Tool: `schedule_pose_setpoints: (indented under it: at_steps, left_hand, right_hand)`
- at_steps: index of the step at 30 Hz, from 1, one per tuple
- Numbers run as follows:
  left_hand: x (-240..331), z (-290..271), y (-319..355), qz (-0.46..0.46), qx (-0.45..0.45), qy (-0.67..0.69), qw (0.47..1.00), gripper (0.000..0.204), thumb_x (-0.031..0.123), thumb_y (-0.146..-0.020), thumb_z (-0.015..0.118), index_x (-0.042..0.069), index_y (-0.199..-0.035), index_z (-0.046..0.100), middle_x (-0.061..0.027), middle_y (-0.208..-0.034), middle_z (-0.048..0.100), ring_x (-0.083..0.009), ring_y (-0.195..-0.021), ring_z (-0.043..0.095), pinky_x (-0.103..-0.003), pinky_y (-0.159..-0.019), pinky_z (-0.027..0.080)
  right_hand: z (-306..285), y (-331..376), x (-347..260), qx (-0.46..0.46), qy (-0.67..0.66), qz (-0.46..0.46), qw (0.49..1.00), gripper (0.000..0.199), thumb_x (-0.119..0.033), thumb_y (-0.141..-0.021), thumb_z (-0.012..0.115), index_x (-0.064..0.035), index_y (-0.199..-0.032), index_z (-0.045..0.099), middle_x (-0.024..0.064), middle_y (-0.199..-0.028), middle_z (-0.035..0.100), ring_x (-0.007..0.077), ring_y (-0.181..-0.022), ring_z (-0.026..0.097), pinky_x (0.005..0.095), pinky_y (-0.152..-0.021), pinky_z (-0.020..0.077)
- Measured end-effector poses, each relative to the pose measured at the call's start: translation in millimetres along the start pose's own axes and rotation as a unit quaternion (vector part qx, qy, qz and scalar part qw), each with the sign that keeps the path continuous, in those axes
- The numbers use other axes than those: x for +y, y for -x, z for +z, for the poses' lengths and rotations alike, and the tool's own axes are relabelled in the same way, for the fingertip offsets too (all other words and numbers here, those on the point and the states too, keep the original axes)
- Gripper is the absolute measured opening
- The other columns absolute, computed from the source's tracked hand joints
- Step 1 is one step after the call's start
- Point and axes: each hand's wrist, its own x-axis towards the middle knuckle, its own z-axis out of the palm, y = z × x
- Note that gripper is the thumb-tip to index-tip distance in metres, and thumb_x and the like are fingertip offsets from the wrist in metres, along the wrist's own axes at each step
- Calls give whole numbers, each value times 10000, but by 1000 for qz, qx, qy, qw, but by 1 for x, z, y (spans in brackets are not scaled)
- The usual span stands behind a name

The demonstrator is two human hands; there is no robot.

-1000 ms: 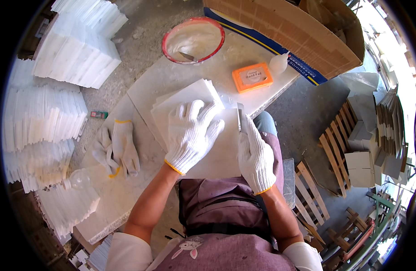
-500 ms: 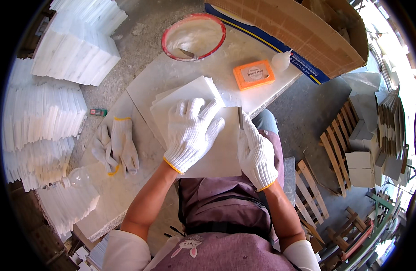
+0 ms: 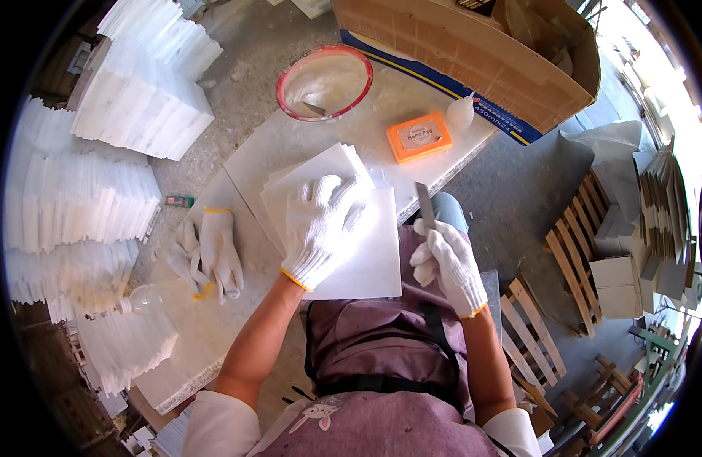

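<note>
- Left hand [image 3: 322,228], in a white knit glove with yellow cuff: palm down, fingers extended and slightly apart, laid on the top white tile.
- Right hand [image 3: 451,268], in a matching glove: fingers curled round the lower end of a flat grey blade, thumb along it; held just beside the tile's right edge, above the lap.
- Grey blade [image 3: 424,202]: narrow, pointing up and away from the person, apart from the tile.
- Top white tile [image 3: 370,263]: square-cornered, lying flat under the left hand, its near edge by the person's apron.
- Fanned white tiles [image 3: 332,161]: several, turned at an angle, showing beyond the top tile.
- Table [image 3: 195,331]: pale, stone-like surface, bearing the tiles.
- Spare gloves [image 3: 223,251]: white with yellow cuffs, lying left of the tiles.
- Bowl [image 3: 369,80]: red rim, whitish inside, at the far side of the table; a small blade [image 3: 314,109] rests in it.
- Orange box [image 3: 419,137]: low, pale label, beyond the right hand.
- Squeeze bottle [image 3: 461,114]: white, rounded, between orange box and carton.
- Carton [image 3: 473,53]: brown with a blue band, open-topped, at the far end.
- Slab stacks [image 3: 88,202]: white, in rows, far left.
- Apron [image 3: 381,335]: dull purple, rabbit motif.
- Wooden pallet [image 3: 575,247]: slatted, well off to the right.
</note>
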Motion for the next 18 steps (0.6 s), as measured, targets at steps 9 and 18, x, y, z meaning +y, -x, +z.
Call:
schedule_pose_setpoints:
  at_steps: [9,18]
  left_hand:
    - [-1,-1,2,-26,-40,37,998,420,246,-845,710,130,-1237,612,-111,-1089,589,-315,-986,561,-437,-845,441]
    - [-22,-27,-8,-52,-97,152,982,558,331,-830,748,112,-1302,546,-135,-1198,572,-358,-1105,550,-441,-922,466]
  right_hand:
    - [9,24,13,-121,85,-47,988,247,-162,-999,563,0,-1183,593,90,-1180,629,164,-967,619,303,-840,516]
    - [48,14,3,-7,352,-356,866,210,32,-785,620,-13,-987,660,166,-922,621,361,-807,633,382,-687,526]
